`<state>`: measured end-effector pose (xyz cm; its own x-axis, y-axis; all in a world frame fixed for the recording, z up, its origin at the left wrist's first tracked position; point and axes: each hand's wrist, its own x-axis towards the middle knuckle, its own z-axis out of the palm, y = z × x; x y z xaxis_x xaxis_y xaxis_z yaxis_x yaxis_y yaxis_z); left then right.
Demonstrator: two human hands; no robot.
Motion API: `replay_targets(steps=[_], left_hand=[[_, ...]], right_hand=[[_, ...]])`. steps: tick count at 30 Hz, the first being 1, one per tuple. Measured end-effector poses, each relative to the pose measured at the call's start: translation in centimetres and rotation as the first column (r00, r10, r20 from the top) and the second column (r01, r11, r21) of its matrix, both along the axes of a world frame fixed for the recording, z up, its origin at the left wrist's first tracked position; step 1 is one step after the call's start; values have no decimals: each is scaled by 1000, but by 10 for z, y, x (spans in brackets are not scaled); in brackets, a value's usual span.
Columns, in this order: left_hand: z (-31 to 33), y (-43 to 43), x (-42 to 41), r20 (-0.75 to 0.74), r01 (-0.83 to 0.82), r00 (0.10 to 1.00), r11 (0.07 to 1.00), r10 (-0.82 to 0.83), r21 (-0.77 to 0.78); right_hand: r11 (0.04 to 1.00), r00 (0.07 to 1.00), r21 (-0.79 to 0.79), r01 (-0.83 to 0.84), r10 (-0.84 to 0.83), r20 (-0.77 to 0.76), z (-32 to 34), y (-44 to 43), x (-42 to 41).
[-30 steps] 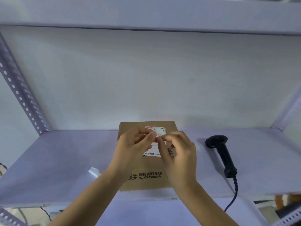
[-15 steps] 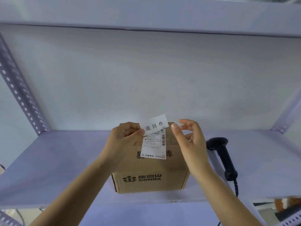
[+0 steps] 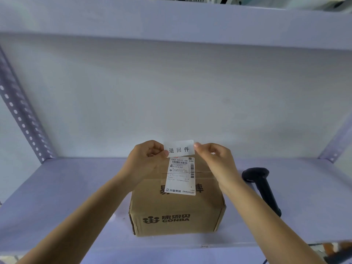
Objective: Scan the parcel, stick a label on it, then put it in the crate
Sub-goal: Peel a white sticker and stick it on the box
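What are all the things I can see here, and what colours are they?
cardboard box: one, brown, printed CONBA, on the middle of the shelf.
shipping label: one, white with barcodes, stuck on the box's top.
small label: one, white with three black characters, held up above the box's far edge.
barcode scanner: one, black, lying on the shelf right of the box.
shelf: one, pale lilac-grey, under everything; another board runs overhead.
shelf posts: two, grey with holes, at the far left and right.
hands: two, bare; left hand and right hand each pinch one end of the small label.
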<state>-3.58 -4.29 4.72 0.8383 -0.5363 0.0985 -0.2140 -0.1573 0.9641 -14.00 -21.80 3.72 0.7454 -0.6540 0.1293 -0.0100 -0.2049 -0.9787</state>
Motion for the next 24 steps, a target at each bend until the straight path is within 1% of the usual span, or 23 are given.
replay_targets(steps=[2, 4, 6, 8, 10, 11, 14, 18, 24], left_hand=[[-1, -3, 6, 2, -7, 1000, 1000, 7, 11], [-2, -9, 14, 25, -15, 1000, 999, 14, 48], [-2, -18, 24, 85, -45, 996, 990, 34, 134], [-4, -28, 36, 137, -71, 990, 963, 36, 262], [-9, -38, 48, 123, -82, 992, 928, 39, 364], [-12, -41, 53, 102, -84, 994, 917, 48, 391], [-23, -47, 65, 51, -76, 997, 903, 60, 424], [-29, -50, 75, 67, -80, 996, 890, 56, 448], [-29, -53, 82, 67, -77, 997, 858, 49, 508]], right_hand=[[999, 1000, -33, -14, 14, -11, -1, -4, 6], [1000, 999, -5, -19, 18, -34, -2, -8, 14], [1000, 996, 24, -5, 8, -93, -3, -13, 26], [1000, 988, 3, 4, -4, -158, -4, -16, 37], [998, 973, -63, 4, -19, -230, -7, -19, 47], [994, 962, -105, -3, -25, -271, -10, -21, 52], [972, 923, -231, -37, -56, -382, -19, -22, 63], [918, 886, -392, -60, -132, -444, -28, -20, 69], [860, 837, -504, -78, -218, -503, -27, -17, 76]])
